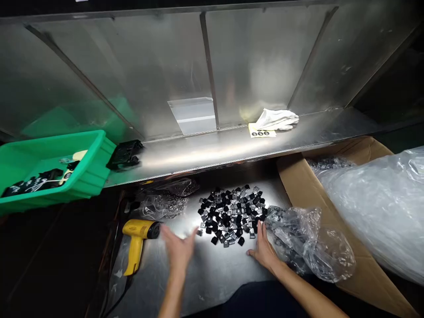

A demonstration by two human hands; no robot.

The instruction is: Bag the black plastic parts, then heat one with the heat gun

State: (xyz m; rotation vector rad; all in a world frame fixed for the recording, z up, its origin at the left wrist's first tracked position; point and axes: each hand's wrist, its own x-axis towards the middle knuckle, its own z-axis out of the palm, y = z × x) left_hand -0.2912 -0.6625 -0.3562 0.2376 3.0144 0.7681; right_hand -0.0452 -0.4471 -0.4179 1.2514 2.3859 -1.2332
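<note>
A loose pile of small black clip-like pieces (232,212) is spread over the metal table (212,274). My left hand (179,247) is at the left of the pile, thumb and fingers apart, blurred by motion, with nothing visible in it. At the pile's lower right edge, my right hand (263,247) has its fingers stretched out and its thumb spread. Its fingertips are by the outermost pieces; whether they touch cannot be told. A crumpled clear plastic bag (298,234) lies just right of that hand. To the left of my left hand sits a yellow heat gun (137,238).
Behind the heat gun lies a bag of small metal parts (168,203). A cardboard box (318,198) with a large plastic bag (384,207) stands at right. The raised shelf (198,154) carries white gloves (276,119), a black part (126,154) and a green bin (92,172).
</note>
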